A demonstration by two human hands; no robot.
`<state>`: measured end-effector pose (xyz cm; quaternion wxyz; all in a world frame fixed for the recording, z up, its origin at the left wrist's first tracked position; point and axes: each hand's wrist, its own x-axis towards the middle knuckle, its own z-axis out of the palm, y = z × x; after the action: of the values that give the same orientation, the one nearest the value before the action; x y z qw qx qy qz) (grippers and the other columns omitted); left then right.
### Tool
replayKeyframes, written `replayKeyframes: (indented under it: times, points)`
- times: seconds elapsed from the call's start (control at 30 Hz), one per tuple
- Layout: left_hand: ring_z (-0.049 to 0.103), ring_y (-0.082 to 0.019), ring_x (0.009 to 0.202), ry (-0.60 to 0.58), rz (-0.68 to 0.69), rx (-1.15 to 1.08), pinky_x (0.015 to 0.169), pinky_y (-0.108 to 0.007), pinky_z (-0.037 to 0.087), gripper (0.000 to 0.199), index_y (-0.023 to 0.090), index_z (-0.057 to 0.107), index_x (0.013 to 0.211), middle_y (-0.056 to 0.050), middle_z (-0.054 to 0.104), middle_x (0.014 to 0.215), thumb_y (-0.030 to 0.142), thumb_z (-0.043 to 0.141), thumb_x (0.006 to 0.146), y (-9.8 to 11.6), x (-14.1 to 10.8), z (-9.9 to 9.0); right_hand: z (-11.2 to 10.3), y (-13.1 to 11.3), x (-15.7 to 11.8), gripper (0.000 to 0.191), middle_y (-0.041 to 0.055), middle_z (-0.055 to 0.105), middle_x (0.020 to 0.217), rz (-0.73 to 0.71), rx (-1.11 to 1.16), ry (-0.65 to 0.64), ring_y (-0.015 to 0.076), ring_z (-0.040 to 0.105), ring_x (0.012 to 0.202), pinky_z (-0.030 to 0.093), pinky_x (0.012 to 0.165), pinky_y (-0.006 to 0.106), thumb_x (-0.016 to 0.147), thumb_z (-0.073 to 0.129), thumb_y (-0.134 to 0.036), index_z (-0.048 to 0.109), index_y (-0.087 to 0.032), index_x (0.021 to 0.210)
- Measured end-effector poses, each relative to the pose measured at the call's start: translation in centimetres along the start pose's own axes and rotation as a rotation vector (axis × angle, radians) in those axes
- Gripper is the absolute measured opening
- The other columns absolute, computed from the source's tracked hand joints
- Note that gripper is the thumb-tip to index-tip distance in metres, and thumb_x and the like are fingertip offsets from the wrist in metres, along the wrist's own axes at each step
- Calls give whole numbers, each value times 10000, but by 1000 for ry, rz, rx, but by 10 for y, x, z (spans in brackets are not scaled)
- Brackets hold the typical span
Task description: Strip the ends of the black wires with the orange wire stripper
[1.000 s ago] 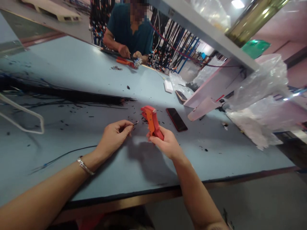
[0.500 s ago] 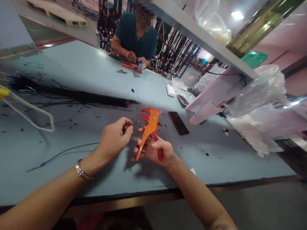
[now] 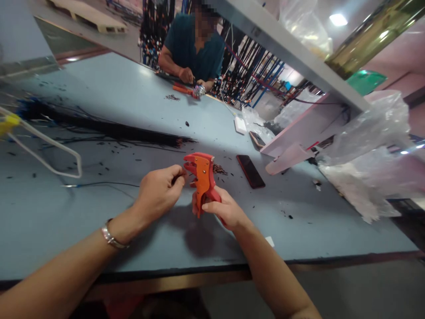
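Between thumb and fingers, my left hand [image 3: 161, 187] pinches a thin black wire [image 3: 109, 183]. Its tail, with a blue and silver end, trails to the left over the table. My right hand [image 3: 224, 206] is wrapped around the handles of an orange and red wire stripper [image 3: 203, 175]. The stripper's jaws point left, close to the fingertips of my left hand. Whether the wire's short end sits inside the jaws, I cannot tell. A small heap of dark offcuts [image 3: 219, 169] lies just behind the tool.
A long bundle of black wires [image 3: 116, 130] lies across the table [image 3: 139, 93] at the left. A white wire frame [image 3: 49, 164] stands before it. To the right are a phone [image 3: 250, 171], a white box [image 3: 239, 125] and a shelf post [image 3: 299, 128]. A co-worker [image 3: 194, 53] sits opposite.
The wire stripper has turned more upright and its jaws have come left to my left hand. My right hand has closed further around the handles. The wire's tail has swung upward.
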<state>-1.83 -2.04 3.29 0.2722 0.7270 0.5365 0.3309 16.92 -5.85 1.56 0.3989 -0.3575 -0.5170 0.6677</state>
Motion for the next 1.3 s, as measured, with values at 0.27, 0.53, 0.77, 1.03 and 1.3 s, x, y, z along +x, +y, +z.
replayKeyframes:
  times: [0.27,0.53,0.77,1.03,1.3]
  points:
    - [429,-117,522,-88,26,-46,556,-243,321,245,190,557,670,41,482,547,366,432,785,9,1,-5,-6,3,2,459,22,606,791,-13,17,7,179,584,676,465,598,310,706,607,-184,534,-151,1157]
    - [385,-108,474,-106,-12,-150,501,-231,314,247,184,581,615,35,492,496,361,465,740,15,2,-9,2,-11,-1,260,17,605,817,15,-267,68,165,562,718,473,649,301,725,584,-199,578,-186,985]
    - [588,-180,640,-198,-67,-394,596,-259,450,293,152,696,754,-31,688,699,414,562,752,14,4,-10,6,-10,-5,433,82,638,1051,-237,-955,235,227,597,942,478,889,381,758,526,-174,552,-175,1190]
    - [657,-202,758,-216,-89,-588,775,-319,522,188,144,738,785,-38,753,797,300,658,717,9,2,-5,2,-3,-8,570,186,603,1152,-395,-1386,360,307,580,1019,473,892,440,742,532,-186,486,-96,1303]
    - [673,-217,781,-240,-137,-647,789,-343,529,96,162,722,671,-33,756,750,220,646,657,14,3,-3,-1,-3,-11,507,169,617,1096,-381,-1410,366,300,570,994,464,849,431,721,513,-178,516,-127,1225]
